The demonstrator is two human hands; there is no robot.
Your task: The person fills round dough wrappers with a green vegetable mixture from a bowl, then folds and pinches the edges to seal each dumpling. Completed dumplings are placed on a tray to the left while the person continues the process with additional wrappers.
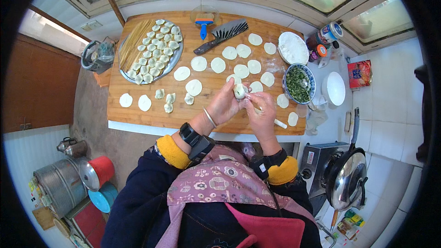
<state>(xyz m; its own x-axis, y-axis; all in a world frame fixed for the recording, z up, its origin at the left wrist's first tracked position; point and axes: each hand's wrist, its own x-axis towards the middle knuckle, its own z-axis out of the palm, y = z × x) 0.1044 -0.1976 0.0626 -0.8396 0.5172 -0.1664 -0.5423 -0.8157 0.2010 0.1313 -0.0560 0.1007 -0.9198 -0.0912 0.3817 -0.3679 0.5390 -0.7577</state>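
My left hand [225, 101] holds a partly folded dumpling [240, 91] with some green filling showing in it. At its right side, the fingers of my right hand [260, 110] pinch the dough edge. Flat round dough wrappers [218, 65] lie spread over the wooden board [206, 117] around both hands. Several folded dumplings [170, 98] sit on the board to the left. Past my right hand the white end of a rolling pin [280, 123] shows; the hand hides the rest. A patterned bowl [314, 86] of chopped green filling [297, 82] with a spoon stands to the right.
A round metal tray [179, 55] at the far left bears rows of dumplings on stalks. A cleaver [224, 35] and a blue-handled brush [204, 29] lie at the back. A flour bowl [293, 48], jars [330, 32], a white bowl [334, 89] and a lidded wok [348, 179] stand right.
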